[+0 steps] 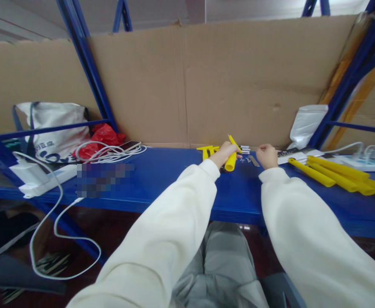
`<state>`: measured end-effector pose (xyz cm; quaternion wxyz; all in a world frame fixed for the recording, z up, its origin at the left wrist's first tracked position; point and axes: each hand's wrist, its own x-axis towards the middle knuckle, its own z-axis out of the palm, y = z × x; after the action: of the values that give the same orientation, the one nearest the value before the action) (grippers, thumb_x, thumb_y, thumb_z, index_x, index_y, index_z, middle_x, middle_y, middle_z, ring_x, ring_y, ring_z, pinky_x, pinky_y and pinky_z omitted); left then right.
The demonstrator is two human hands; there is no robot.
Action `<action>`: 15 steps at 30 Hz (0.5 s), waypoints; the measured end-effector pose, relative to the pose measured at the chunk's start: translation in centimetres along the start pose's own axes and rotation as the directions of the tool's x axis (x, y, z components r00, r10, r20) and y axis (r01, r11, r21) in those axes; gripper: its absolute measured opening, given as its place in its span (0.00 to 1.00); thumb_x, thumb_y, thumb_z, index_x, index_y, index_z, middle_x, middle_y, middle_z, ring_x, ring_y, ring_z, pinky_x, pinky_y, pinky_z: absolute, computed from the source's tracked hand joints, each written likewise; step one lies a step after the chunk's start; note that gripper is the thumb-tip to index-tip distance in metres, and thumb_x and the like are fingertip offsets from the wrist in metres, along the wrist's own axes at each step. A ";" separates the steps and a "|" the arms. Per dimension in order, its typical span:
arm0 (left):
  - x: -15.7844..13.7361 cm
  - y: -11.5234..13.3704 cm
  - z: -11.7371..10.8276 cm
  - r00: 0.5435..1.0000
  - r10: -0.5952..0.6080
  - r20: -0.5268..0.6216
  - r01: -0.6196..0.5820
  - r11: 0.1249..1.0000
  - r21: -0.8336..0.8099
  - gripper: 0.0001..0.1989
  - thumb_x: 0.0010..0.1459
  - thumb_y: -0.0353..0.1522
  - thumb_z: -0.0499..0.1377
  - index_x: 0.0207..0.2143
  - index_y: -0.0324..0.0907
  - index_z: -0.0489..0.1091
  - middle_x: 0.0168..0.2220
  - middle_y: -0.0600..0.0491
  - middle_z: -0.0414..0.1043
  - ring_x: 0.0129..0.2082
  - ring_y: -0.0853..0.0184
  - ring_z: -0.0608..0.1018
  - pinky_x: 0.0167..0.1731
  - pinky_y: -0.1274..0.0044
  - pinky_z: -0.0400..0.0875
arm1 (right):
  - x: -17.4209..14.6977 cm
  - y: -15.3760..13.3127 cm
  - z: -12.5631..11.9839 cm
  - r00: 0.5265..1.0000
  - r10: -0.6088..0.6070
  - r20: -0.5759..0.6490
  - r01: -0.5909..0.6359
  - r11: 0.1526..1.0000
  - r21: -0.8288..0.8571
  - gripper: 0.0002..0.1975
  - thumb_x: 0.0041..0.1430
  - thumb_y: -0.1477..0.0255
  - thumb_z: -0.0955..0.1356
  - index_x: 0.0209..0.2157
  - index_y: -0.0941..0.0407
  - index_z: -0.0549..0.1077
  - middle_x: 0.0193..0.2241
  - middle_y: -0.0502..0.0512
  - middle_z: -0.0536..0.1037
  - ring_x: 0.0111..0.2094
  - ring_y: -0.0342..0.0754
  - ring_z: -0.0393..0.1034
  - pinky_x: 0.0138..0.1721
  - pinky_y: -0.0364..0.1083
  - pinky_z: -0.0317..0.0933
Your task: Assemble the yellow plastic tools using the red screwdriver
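Note:
My left hand [223, 155] is closed around a yellow plastic tube [230, 163], whose round end points towards me. A thin yellow part [234, 143] slants up above that hand; I cannot tell whether it belongs to the tube. Just beyond and left of my left hand lie more yellow plastic pieces [206, 151]. My right hand [267, 156] is held apart from it, fingers curled together; whatever they pinch, if anything, is too small to make out. Between the hands are tiny light-coloured parts [242, 161] and a small flat grey piece [254, 161].
Several long yellow tubes [338, 174] lie at the right on the blue shelf [161, 179]. A power strip [367, 161] stands behind them. To the left are coiled white cable [119, 155], a red plastic bag [107, 135] and a cloth bag [57, 128]. Cardboard [142, 85] walls the back.

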<state>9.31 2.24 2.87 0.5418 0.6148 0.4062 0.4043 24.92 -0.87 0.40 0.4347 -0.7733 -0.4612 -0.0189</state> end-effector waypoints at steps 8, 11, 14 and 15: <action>-3.0 -0.6 -7.9 0.812 0.571 0.120 -0.485 0.546 0.683 0.35 0.56 0.15 0.56 0.66 0.41 0.69 0.68 0.44 0.70 0.68 0.59 0.72 0.69 0.67 0.64 | 0.7 0.5 1.4 0.942 -0.195 0.274 0.175 0.980 0.095 0.09 0.51 0.78 0.67 0.24 0.56 0.80 0.30 0.58 0.84 0.42 0.54 0.80 0.49 0.47 0.69; -4.4 -1.9 -9.8 0.803 0.532 0.268 -0.462 0.272 0.844 0.34 0.61 0.17 0.54 0.67 0.46 0.70 0.72 0.47 0.65 0.70 0.60 0.71 0.69 0.66 0.65 | 0.5 -0.1 1.5 0.943 -0.199 0.268 0.131 0.959 0.252 0.08 0.53 0.73 0.68 0.24 0.57 0.79 0.28 0.58 0.83 0.38 0.53 0.78 0.46 0.48 0.70; -5.3 -2.9 -10.3 0.825 0.418 0.380 -0.442 0.058 0.895 0.34 0.63 0.18 0.54 0.68 0.50 0.70 0.73 0.49 0.64 0.67 0.61 0.74 0.66 0.67 0.70 | -0.3 -1.1 1.1 0.912 -0.242 0.331 0.113 0.924 0.365 0.11 0.56 0.67 0.70 0.24 0.57 0.79 0.30 0.59 0.83 0.37 0.52 0.77 0.44 0.49 0.70; -5.5 -3.1 -10.3 0.827 0.396 0.399 -0.439 0.013 0.898 0.34 0.64 0.18 0.54 0.68 0.51 0.70 0.73 0.49 0.64 0.66 0.61 0.75 0.65 0.68 0.70 | -0.7 -1.4 1.0 0.899 -0.262 0.351 0.119 0.917 0.380 0.12 0.56 0.66 0.70 0.24 0.57 0.79 0.30 0.59 0.83 0.37 0.52 0.77 0.44 0.49 0.70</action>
<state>-2.45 0.81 0.38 -0.1188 0.9093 0.3573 0.1771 23.11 -0.37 0.43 0.4590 -0.6217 -0.6096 0.1764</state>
